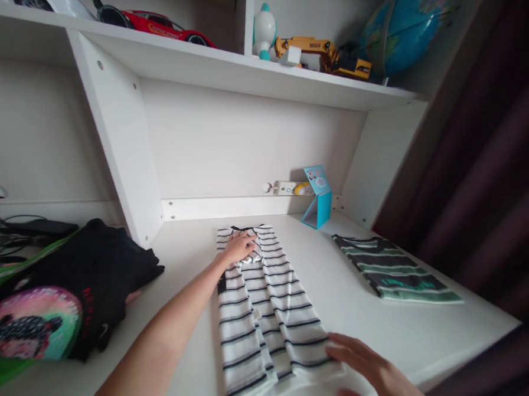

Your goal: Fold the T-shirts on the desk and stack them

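Observation:
A white shirt with thin black stripes lies folded lengthwise on the white desk, collar away from me. My left hand rests flat on its upper part near the collar, fingers stretched out. At the shirt's lower right corner my right hand lies with spread fingers, touching the hem. Neither hand holds anything.
A folded dark green striped shirt lies on the desk at right. A pile of black and colourful clothes sits at left. A blue card box and power strip stand at the back wall. The shelf above holds toys and a globe.

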Available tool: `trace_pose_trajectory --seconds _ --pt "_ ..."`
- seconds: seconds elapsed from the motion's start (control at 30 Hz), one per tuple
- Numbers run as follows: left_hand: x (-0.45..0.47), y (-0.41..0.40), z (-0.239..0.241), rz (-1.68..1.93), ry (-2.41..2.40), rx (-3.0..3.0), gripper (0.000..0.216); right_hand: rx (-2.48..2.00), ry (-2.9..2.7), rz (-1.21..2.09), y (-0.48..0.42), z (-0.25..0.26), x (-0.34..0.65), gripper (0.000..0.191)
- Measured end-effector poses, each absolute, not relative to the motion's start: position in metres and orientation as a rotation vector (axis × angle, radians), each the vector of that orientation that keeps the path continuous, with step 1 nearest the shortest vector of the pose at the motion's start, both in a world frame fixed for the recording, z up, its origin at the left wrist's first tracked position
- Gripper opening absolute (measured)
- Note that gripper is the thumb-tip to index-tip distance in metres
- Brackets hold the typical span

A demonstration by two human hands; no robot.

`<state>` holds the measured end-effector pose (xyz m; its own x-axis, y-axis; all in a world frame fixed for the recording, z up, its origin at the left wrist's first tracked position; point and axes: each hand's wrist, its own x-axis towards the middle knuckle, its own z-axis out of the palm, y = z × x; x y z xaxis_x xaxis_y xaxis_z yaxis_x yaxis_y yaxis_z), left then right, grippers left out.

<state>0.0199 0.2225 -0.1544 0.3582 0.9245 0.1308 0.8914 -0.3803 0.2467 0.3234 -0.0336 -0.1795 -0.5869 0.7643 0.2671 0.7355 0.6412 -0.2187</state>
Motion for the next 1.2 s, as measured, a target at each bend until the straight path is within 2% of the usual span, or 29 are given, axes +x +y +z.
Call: trace_pose_trajectory --seconds 0.07,0.13,0.43,0.63,0.8,0.87,0.93,1.03,1.2 --pt "0.025 0.209 -0.144 0.398 1.642 2.518 0.043 -1.27 -2.411 -0.014 -0.044 -0.17 0.313 0.031" --pt "0.028 0.191 -0.138 0.393 1.574 2.56 0.044 -1.243 -2.359 -0.1 -0.048 -0.163 0.301 0.026" --pt "0.012 0.146 -0.163 0.35 1.586 2.497 0.048 -1.171 -2.351 -0.136 -0.041 -0.159 0.286 0.03" --pt "0.012 0.146 -0.163 0.368 1.587 2.517 0.049 -1.179 -2.319 -0.33 -0.042 -0.159 0.294 0.035" --pt "0.011 0.144 -0.162 0.37 1.577 2.519 0.051 -1.19 -2.38 -0.194 -0.046 -0.159 0.304 0.035" --pt "0.013 0.142 -0.161 0.375 1.585 2.51 0.051 -1.214 -2.346 -0.228 -0.047 -0.158 0.302 0.04" --pt "0.016 0.137 -0.158 0.398 1.612 2.498 0.051 -1.224 -2.374 -0.266 -0.046 -0.157 0.295 0.054" --pt "0.025 0.122 -0.143 0.425 1.7 2.477 0.056 -1.166 -2.589 -0.148 -0.043 -0.161 0.283 0.064" --pt "0.034 0.052 -0.096 0.079 1.537 2.446 0.077 -1.15 -2.722 -0.004 -0.04 -0.171 0.276 0.07"
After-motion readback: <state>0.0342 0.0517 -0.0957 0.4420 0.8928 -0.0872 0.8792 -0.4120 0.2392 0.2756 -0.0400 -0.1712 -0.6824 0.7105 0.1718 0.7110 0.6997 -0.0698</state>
